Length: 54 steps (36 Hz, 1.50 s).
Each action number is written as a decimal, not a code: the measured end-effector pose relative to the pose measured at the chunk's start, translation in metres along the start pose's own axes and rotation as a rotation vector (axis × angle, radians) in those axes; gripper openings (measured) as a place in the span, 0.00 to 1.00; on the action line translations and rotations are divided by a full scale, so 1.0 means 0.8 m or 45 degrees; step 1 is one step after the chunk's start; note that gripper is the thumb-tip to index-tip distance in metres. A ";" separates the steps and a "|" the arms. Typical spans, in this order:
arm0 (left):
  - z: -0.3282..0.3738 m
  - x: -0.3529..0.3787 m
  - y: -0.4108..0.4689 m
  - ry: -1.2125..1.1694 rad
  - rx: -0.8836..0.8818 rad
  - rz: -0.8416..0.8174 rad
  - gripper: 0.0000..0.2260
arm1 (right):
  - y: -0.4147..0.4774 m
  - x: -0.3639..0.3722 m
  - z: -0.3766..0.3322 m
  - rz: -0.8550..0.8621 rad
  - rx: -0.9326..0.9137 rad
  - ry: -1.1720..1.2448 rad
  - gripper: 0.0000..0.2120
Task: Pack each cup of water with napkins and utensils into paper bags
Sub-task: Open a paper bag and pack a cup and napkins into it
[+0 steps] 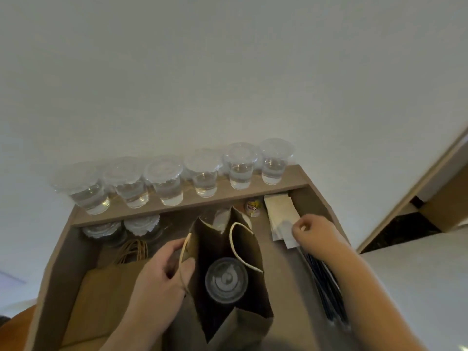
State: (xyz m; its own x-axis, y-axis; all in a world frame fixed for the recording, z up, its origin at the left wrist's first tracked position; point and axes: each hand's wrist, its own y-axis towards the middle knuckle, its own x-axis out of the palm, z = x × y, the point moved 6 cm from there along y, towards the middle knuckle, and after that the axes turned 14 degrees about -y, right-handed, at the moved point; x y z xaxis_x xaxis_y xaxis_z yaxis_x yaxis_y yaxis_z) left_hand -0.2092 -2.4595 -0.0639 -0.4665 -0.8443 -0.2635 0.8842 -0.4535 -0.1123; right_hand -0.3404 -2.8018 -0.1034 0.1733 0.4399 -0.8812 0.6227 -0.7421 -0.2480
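**While left hand holds bag open, right hand picks at napkins**

Since no writing is legible anywhere, the only label to note is a colourful blurred one on a small round item [253, 207] behind the bag.

Bottom centre: the brown paper bag [247, 239] stands upright with its mouth open to the camera. The mouth's long axis runs near to far. Inside sits one lidded cup [226, 279], upright with its lid facing up.

The left hand [162, 272] grasps the bag's left rim and handle, thumb and fingers curled round them. At lower left lie flat spare bags [106, 287] with twisted handles.

At lower right a bundle of dark thin sticks [326, 285] lies on the tabletop [286, 274]. Its long axis runs diagonally up-left toward the napkins.

The right hand [316, 236], fingers curled, pinches the near edge of the white napkins [281, 214] at centre right.

Left of the bag, two more lidded cups [143, 224] stand under the shelf [291, 177]. On the shelf six lidded cups of water [202, 173] stand upright in a row against the wall.
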 end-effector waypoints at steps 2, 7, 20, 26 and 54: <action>0.005 0.006 -0.003 -0.013 -0.008 -0.017 0.17 | 0.014 0.061 0.049 -0.178 0.175 -0.113 0.09; 0.008 0.015 -0.010 -0.028 -0.006 0.005 0.14 | 0.013 0.140 0.117 -0.347 0.369 -0.176 0.18; 0.017 0.019 -0.021 0.001 0.022 0.119 0.14 | 0.036 0.131 0.116 -0.222 0.293 -0.316 0.19; 0.017 0.016 -0.030 0.003 0.016 0.137 0.13 | 0.040 0.122 0.103 -0.196 0.200 -0.234 0.05; -0.008 -0.004 -0.010 0.011 -0.120 -0.137 0.10 | -0.249 -0.195 -0.109 0.624 -0.935 0.592 0.05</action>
State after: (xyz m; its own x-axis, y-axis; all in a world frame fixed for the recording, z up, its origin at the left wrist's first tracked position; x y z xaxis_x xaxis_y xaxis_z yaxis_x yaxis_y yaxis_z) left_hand -0.2148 -2.4514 -0.0686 -0.5586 -0.7899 -0.2531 0.8278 -0.5120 -0.2293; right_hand -0.4248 -2.6783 0.1191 0.7211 0.4396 -0.5355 0.6928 -0.4671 0.5494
